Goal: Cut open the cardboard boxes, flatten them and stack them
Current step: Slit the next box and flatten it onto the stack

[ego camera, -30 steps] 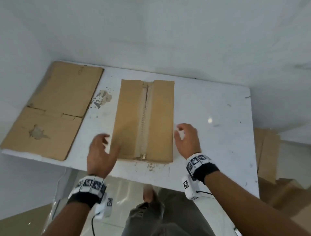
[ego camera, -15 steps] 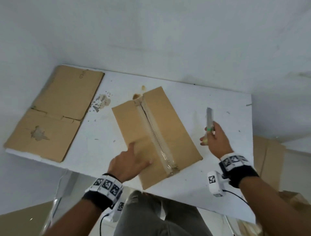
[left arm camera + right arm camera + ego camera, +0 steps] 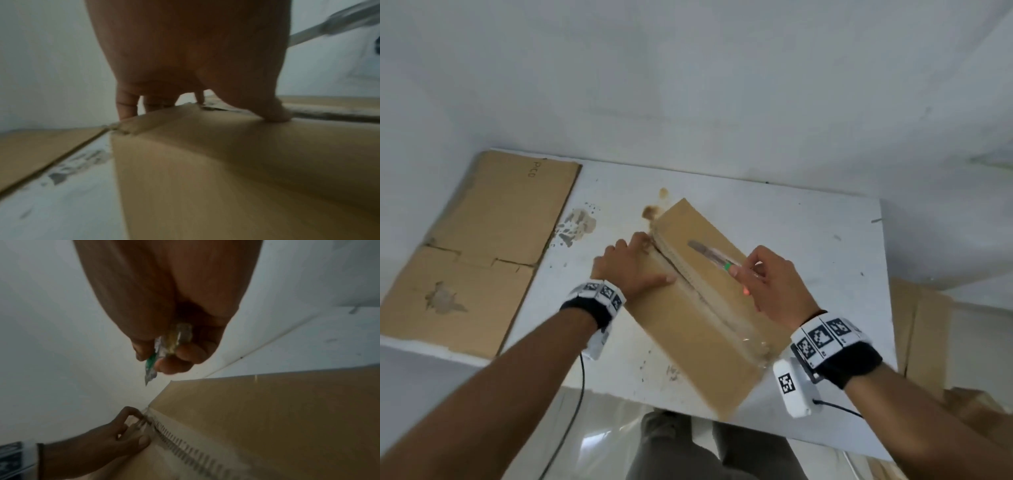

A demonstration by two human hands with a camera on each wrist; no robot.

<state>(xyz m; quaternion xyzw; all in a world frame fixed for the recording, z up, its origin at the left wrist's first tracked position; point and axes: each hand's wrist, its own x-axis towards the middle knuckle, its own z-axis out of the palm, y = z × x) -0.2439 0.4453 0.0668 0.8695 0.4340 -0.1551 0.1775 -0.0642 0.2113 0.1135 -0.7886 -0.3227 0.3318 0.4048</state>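
Observation:
A brown cardboard box (image 3: 681,339) with a taped middle seam lies slantwise on the white table (image 3: 815,246). My left hand (image 3: 631,263) holds its far left end: the fingers (image 3: 126,107) hook over the far edge and the thumb presses on the top beside the seam. My right hand (image 3: 763,277) grips a utility knife (image 3: 710,255) with a green slider. Its blade points up and to the left, just above the box's right flap. In the right wrist view the knife (image 3: 164,350) sits between thumb and fingers, clear of the box (image 3: 277,410).
A flattened cardboard sheet (image 3: 482,246) covers the table's left side, close to the box. More cardboard (image 3: 921,329) stands on the floor off the right edge. A white wall runs behind the table. My legs are under the near edge.
The box has turned further clockwise. My left hand went from the near end to the far end of the box. My right hand carried the knife in over the box top.

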